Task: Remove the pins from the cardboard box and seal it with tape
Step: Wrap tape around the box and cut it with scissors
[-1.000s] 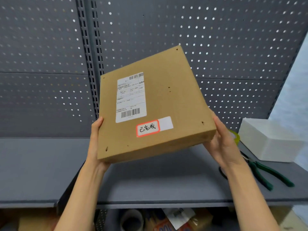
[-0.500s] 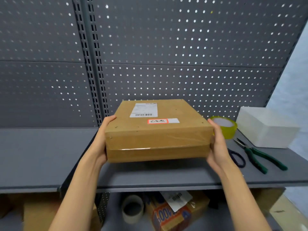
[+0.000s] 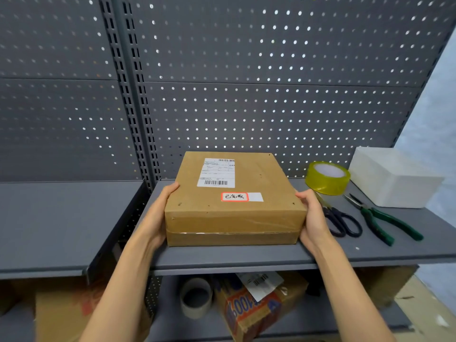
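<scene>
A flat brown cardboard box (image 3: 249,208) with a white shipping label and a red-edged sticker lies flat on the grey shelf (image 3: 222,255). Clear tape runs along its front seam. Small dark holes dot its top near the corners; no pins show. My left hand (image 3: 160,213) holds the box's left side with the thumb over the top edge. My right hand (image 3: 312,215) holds the right side the same way. A yellowish roll of tape (image 3: 327,178) stands just right of the box.
Dark-handled scissors (image 3: 341,223) and green-handled pliers (image 3: 385,223) lie to the right of my right hand. A white foam block (image 3: 392,176) sits at the far right. A pegboard wall stands behind. Below the shelf are a tape core (image 3: 196,297) and cartons.
The box was held up tilted with its top facing me; both hands lowered it and laid it flat on the shelf. The view has moved closer.
</scene>
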`<state>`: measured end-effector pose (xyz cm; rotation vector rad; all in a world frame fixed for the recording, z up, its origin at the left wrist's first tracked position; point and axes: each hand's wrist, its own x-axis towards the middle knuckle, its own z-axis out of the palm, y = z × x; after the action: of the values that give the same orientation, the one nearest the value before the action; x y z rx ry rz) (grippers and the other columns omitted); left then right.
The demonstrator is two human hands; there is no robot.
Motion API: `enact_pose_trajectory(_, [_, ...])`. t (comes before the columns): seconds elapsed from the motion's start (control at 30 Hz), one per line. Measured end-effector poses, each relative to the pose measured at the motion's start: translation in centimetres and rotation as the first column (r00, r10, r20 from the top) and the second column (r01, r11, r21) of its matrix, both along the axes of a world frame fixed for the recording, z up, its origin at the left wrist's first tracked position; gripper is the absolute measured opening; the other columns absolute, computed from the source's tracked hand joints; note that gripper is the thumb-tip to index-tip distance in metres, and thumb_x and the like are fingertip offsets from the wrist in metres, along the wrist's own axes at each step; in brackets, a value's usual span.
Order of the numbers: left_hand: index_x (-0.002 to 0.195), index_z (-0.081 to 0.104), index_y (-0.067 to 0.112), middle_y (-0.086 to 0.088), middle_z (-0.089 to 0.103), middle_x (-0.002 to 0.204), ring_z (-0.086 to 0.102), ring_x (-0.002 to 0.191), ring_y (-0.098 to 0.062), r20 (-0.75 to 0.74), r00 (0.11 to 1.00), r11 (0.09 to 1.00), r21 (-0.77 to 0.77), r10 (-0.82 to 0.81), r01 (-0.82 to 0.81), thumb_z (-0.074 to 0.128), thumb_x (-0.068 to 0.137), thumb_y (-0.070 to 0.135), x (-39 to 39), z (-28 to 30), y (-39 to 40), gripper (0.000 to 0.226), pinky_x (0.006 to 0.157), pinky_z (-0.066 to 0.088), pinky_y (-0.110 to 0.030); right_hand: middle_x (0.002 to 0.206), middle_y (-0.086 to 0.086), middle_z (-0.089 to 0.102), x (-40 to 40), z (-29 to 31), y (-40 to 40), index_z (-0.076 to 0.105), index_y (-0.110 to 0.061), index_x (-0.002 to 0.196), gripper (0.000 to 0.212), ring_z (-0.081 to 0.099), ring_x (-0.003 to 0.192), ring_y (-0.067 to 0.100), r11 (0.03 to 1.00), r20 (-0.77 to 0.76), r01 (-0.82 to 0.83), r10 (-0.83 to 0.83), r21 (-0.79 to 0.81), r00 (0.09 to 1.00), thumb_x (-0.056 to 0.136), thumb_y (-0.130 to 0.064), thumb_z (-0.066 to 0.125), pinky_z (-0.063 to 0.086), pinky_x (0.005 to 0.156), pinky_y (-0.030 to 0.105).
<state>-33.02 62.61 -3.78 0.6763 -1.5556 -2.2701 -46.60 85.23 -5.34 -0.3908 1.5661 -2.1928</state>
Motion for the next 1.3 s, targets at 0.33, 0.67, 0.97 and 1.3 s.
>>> enact_pose_trajectory(0.33, [0.112,0.065,0.018,-0.004,0.066,0.109,0.059,0.086,-0.008,0.017,0.970,0.887,-0.409,0.241,-0.214,0.060,0.089,0.027,-0.7,0.4,-1.8,0.025,0.071,0.046,-0.022,0.103,-0.013,0.069,-0.6,0.4,0.1,0.062,-0.031,0.115,0.036,0.061,0.098,0.006,0.984,-0.120,0.057,-0.037,0.170,0.992,0.098,-0.026,0.031,0.048,0.083,0.024])
enact_pose_trajectory(0.67, [0.104,0.064,0.019,0.003,0.065,0.103,0.059,0.095,-0.021,-0.116,0.981,-0.102,-0.990,0.156,-0.101,0.054,0.090,0.031,-4.5,5.2,4.8,0.022,0.070,0.035,-0.031,0.097,0.008,0.062,-1.9,2.0,4.1,0.064,-0.008,0.096,0.026,0.055,0.091,0.027,0.359,-0.917,0.855,0.006,0.374,0.399,0.095,-0.028,0.047,0.040,0.071,0.035])
enact_pose_trajectory(0.97, [0.094,0.063,0.012,-0.008,0.064,0.094,0.056,0.089,-0.032,-0.124,0.992,-0.279,-0.953,0.005,-0.118,0.051,0.091,0.031,-10.9,5.9,13.8,0.022,0.066,0.033,-0.034,0.073,0.013,0.059,-5.7,3.2,10.8,0.064,-0.004,0.079,0.023,0.055,0.067,0.033,0.185,-0.979,0.966,0.135,0.179,0.155,0.088,-0.025,0.059,0.030,0.055,0.028])
enact_pose_trajectory(1.3, [0.106,0.062,0.013,-0.008,0.062,0.103,0.054,0.095,-0.031,-0.032,0.996,-0.256,-0.967,0.089,-0.008,0.051,0.089,0.030,-20.9,2.7,25.3,0.026,0.072,0.036,-0.035,0.067,0.008,0.060,-13.3,4.0,19.1,0.065,-0.007,0.073,0.020,0.056,0.059,0.027,0.350,-0.988,0.931,0.144,0.101,0.053,0.082,-0.024,0.061,0.033,0.054,0.025])
